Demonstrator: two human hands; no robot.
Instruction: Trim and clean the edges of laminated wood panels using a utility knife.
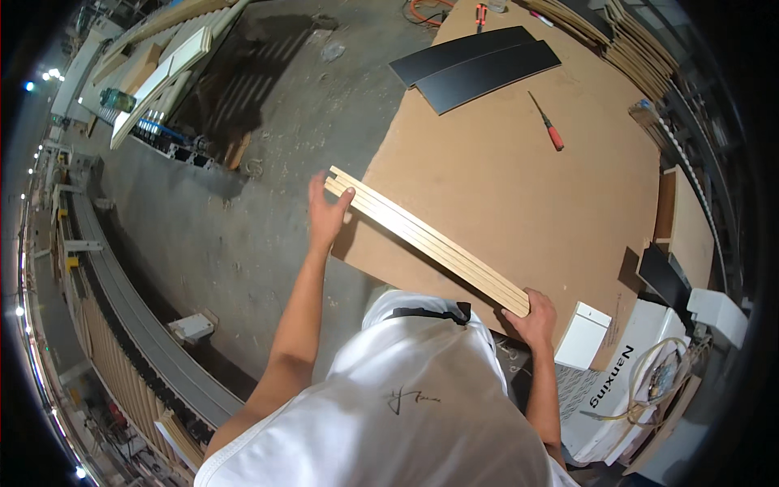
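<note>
Head view: a bundle of long, narrow, pale wooden strips [430,242] is held crosswise in front of the body, raised above a wide, flat, brown board-like work surface [454,170]. One end is clamped in the left hand [326,217], thumb on the near side, and the other end is clamped in the right hand [537,321]. The left-hand end is carried past the edge of the work surface, over the grey floor [276,211]; a shadow is cast beneath the strips.

Progress is judged as follows. The strips are gathered side by side and secured by hand at both ends. They are not yet released or laid flat, and the ends at the left grip appear uneven. No fastening can be made out along the bundle.

Count: at least three strips are held, the exact number being hard to tell. Two black, smooth, rectangular panels [487,76] are found beyond the grip, partly overlapped. One screwdriver with a red handle and thin metal shaft [553,134] is found between those panels and the right hand, well apart from both. One red-and-black tool handle [480,16] is noted beyond the panels. One small white box-shaped piece [583,335] is noted just right of the right grip.
</note>
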